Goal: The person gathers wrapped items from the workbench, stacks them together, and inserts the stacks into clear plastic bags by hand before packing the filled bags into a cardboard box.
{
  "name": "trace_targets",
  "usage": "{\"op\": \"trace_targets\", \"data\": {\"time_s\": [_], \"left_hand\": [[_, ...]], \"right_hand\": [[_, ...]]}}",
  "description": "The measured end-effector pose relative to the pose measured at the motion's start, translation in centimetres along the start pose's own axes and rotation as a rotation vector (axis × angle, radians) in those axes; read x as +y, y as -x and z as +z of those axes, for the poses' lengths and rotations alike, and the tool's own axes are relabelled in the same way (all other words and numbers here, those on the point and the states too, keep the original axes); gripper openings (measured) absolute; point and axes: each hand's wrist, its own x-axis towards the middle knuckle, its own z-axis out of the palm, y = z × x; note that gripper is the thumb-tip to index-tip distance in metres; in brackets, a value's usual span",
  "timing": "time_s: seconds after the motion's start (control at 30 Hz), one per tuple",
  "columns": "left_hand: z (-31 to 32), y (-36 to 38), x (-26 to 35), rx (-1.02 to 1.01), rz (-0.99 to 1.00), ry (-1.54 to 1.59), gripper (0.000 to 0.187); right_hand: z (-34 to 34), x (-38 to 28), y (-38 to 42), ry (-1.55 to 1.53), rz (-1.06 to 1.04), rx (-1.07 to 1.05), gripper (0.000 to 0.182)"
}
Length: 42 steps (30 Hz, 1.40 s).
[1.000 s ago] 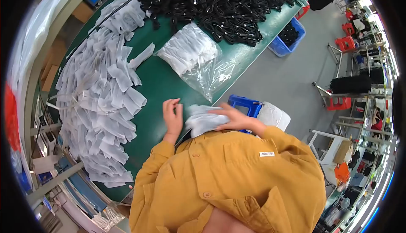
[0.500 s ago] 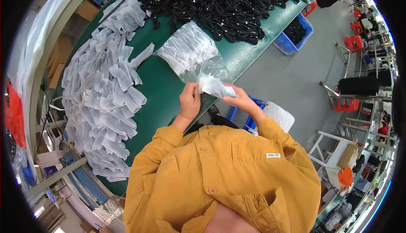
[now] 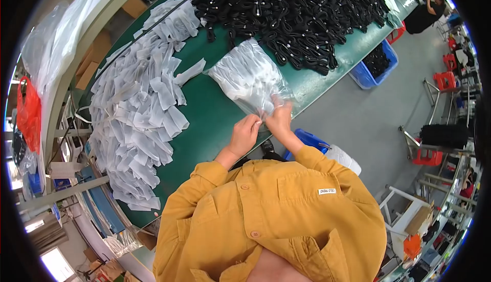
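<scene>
A clear plastic bag [image 3: 244,70] full of white translucent sleeve-like packets lies on the green table, its mouth toward me. My left hand [image 3: 245,134] is closed, with thumb and finger pinching the edge of the bag's mouth. Close beside it, my right hand [image 3: 279,121] is closed at the right side of the mouth. Plastic film and blur partly cover the right fingers, so whether a packet is under them is hidden. A large heap of loose white packets [image 3: 138,110] spreads to the left, with a single packet [image 3: 190,72] sticking out toward the bag.
Bundled black cables [image 3: 286,11] are piled at the back of the green table [image 3: 204,121]. Beyond its right edge stands a blue bin [image 3: 376,67] with black items. A blue crate [image 3: 307,143] sits below my right arm. Another person [image 3: 427,11] is far off at upper right.
The white packets in my right hand have gone from view at the bag. My right hand has moved left and forward to the mouth, near my left hand. The camera view has shifted.
</scene>
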Motion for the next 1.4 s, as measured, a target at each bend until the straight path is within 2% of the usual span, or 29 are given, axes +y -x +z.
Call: {"op": "trace_targets", "data": {"time_s": [0.03, 0.13, 0.17, 0.27, 0.3, 0.37, 0.43, 0.5, 0.6, 0.63, 0.7, 0.77, 0.87, 0.9, 1.0, 1.03, 1.17, 1.27, 1.3, 1.4], "left_hand": [[-0.2, 0.0, 0.1, -0.015, -0.008, -0.002, 0.005], [-0.6, 0.4, 0.2, -0.105, -0.040, -0.030, 0.005], [-0.4, 0.4, -0.1, -0.110, -0.023, -0.024, 0.005], [0.0, 0.7, -0.4, -0.143, -0.026, -0.013, 0.007], [0.0, 0.8, -0.5, -0.143, -0.028, -0.010, 0.006], [0.1, 1.1, -0.8, -0.151, -0.070, -0.008, 0.007], [-0.3, 1.2, -0.8, -0.165, -0.061, 0.018, 0.007], [-0.2, 1.1, -1.0, -0.200, -0.043, 0.031, 0.007], [1.2, 2.0, -2.0, -0.268, -0.036, 0.111, 0.007], [1.5, 2.1, -2.0, -0.271, -0.016, 0.158, 0.007], [1.7, 1.8, -1.8, -0.256, -0.046, 0.157, 0.007], [2.0, 1.1, -1.9, -0.272, -0.056, 0.140, 0.007], [1.3, 1.0, -2.2, -0.276, -0.068, 0.098, 0.008], [1.0, 0.9, -2.0, -0.265, -0.069, 0.101, 0.009], [0.4, 0.4, -1.2, -0.280, -0.068, 0.119, 0.009], [0.2, 0.2, -1.1, -0.295, -0.064, 0.124, 0.009], [0.7, 0.9, -2.6, -0.336, -0.086, 0.100, 0.010], [0.4, 0.4, -2.7, -0.302, -0.103, 0.102, 0.010], [0.1, 0.5, -2.4, -0.302, -0.119, 0.119, 0.010], [-0.2, 0.0, -2.2, -0.298, -0.116, 0.133, 0.010]], "right_hand": [[0.8, 0.4, -0.8, 0.101, -0.082, 0.121, 0.074], [-0.1, 0.8, -1.6, 0.301, -0.164, 0.087, 0.074], [0.7, 2.2, -1.5, 0.360, -0.148, 0.014, 0.070], [0.5, 3.1, -0.5, 0.382, -0.330, 0.125, 0.068], [0.9, 3.4, -0.1, 0.456, -0.281, 0.066, 0.068], [1.0, 4.3, -0.7, 0.040, -0.013, 0.103, 0.070], [0.7, 5.1, -1.3, 0.020, 0.020, 0.061, 0.072], [-0.4, 6.1, -0.5, 0.403, -0.200, -0.024, 0.073], [3.3, 5.6, -2.6, 0.373, -0.189, 0.080, 0.076], [4.7, 5.4, -3.7, 0.558, -0.266, 0.092, 0.080], [6.3, 4.8, -5.7, 0.523, -0.278, 0.052, 0.084], [4.2, 2.6, -6.1, 0.494, -0.282, -0.037, 0.086], [1.7, 2.6, -5.7, 0.375, -0.344, -0.058, 0.086], [1.1, 2.5, -5.2, 0.431, -0.389, -0.036, 0.078], [2.3, 3.5, -4.5, 0.418, -0.554, -0.001, 0.068], [2.9, 3.3, -5.1, 0.486, -0.533, -0.074, 0.064], [3.0, 4.6, -8.8, 0.552, -0.657, -0.107, 0.066], [1.6, 2.3, -8.6, 0.373, -0.625, -0.127, 0.071], [1.9, 2.1, -8.5, 0.336, -0.676, -0.112, 0.076], [2.6, 1.0, -9.7, 0.106, -0.822, -0.206, 0.070]]}}
